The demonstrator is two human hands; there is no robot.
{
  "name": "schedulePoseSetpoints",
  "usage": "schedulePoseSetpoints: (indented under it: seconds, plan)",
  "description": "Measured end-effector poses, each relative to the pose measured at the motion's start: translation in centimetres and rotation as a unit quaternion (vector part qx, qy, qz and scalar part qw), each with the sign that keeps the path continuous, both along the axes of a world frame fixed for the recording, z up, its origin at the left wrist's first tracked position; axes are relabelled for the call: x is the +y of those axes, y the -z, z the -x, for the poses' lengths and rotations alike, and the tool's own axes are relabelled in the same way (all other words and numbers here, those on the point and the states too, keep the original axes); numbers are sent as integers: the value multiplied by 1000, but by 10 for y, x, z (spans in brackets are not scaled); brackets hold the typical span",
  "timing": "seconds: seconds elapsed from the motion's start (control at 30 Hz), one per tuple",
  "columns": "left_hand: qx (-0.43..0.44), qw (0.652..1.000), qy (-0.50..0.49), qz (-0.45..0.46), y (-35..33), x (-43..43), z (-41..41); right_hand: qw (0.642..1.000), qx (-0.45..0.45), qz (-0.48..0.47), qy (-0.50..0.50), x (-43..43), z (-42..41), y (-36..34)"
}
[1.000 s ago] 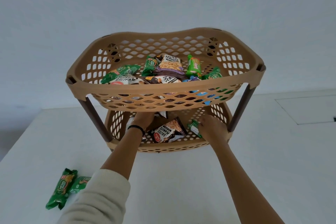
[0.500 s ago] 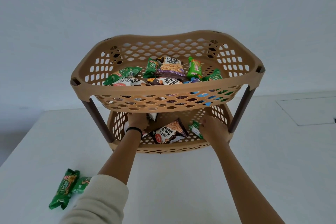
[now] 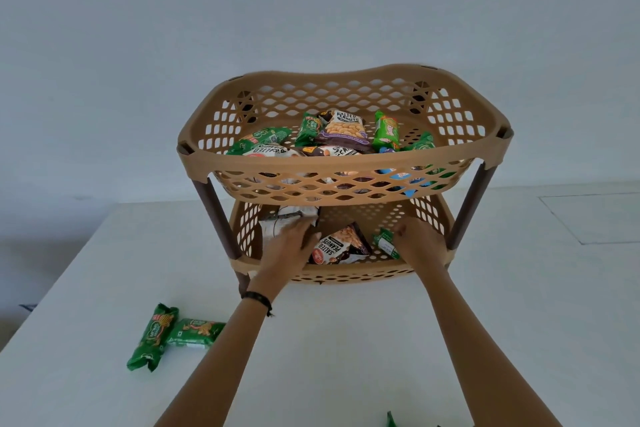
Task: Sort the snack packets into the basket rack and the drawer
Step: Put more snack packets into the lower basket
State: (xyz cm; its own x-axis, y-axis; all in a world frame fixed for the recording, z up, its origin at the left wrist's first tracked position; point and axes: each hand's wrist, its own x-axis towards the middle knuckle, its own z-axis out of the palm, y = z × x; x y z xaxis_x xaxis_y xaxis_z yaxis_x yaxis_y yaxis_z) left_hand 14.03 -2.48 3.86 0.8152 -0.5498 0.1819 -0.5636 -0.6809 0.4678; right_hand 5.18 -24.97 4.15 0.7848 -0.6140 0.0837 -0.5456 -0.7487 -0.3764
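While reaching into lower basket (image 3: 341,276): left hand (image 3: 287,243) pressing white packet (image 3: 277,224), right hand (image 3: 417,241) pinching green packet (image 3: 386,243); risking peanuts (image 3: 341,246) sliding out, nudged.

— What do we see apart from the work itself?
— A white table (image 3: 346,340) with a plain, matte top.
— And behind it?
— We see a pale grey-blue wall (image 3: 173,45) meeting the table's far edge. At the right of the tabletop we make out a thin rectangular outline (image 3: 595,218), flush with the surface.
— Anything at the left?
— Past the table's edge we see a darker floor (image 3: 31,253), and a small dark shape (image 3: 27,307) we cannot identify.
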Motion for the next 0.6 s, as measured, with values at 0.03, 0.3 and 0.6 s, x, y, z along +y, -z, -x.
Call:
schedulePoseSetpoints:
  seconds: [0.03,0.3,0.6]
  plan:
    - [-6,1000,10,13,1,3,10,1000,0,4,-2,0,1,0]
    - [-129,991,0,-30,27,16,85,988,-150,24,41,11,15,-1]
    - [-9,997,81,-3,36,38,123,951,-216,-129,-182,34,81,-1]
